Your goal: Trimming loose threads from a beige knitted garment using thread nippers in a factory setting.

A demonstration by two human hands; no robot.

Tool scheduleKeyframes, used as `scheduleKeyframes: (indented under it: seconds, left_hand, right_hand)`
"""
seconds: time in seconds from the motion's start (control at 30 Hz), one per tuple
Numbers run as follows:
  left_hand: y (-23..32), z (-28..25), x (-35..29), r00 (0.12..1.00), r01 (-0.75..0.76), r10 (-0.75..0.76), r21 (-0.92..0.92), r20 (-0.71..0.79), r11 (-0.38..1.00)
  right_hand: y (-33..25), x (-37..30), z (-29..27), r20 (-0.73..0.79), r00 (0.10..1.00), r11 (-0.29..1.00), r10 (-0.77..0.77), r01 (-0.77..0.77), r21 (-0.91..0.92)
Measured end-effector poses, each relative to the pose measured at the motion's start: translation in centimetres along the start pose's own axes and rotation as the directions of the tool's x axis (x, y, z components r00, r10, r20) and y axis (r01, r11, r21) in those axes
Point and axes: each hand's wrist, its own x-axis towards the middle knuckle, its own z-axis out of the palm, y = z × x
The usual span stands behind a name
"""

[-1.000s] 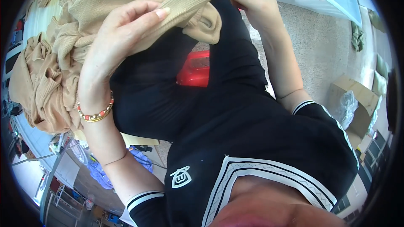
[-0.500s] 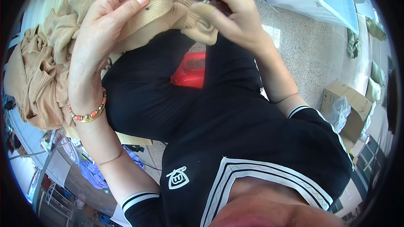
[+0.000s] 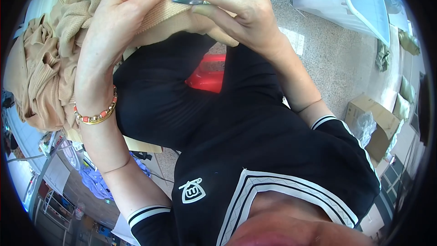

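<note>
Beige knit garment [image 3: 164, 26]: 11 o'clock of view, spread over the lap, ribbed band uppermost between the hands.
Left hand [image 3: 125, 9]: 10 to 11 o'clock; thumb and fingers pinched on the knit.
Right hand [image 3: 246, 13]: 12 to 1 o'clock; fingers closed around a metal tool.
Dark metal tool [image 3: 184, 0]: pointed end toward 9 o'clock, against the ribbing.
Tan knit heap [image 3: 38, 79]: 9 o'clock.
Cardboard box [image 3: 382, 134]: 3 o'clock, clear plastic [image 3: 365, 127] at its opening.
</note>
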Motion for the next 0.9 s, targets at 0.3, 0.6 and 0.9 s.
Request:
scheduleKeyframes:
  seconds: [0.3,0.6,0.9]
  left_hand:
    - [-0.3,-0.5,0.5,0.998,-0.060,0.060,0.000,0.016,0.998]
    - [1.6,0.7,-1.3,1.000,0.005,-0.005,0.014,0.012,1.000]
    - [1.8,-0.2,-2.5,0.996,-0.080,0.084,0.158,-0.015,0.984]
  right_hand:
    - [0.3,0.6,0.0,0.003,0.999,0.990,0.034,-0.034,0.138]
    - [0.0,-0.6,0.8,0.579,0.617,0.390,0.533,-0.786,0.479]
    - [-1.3,1.6,-7.8,0.307,0.810,0.531,0.499,-0.566,0.630]
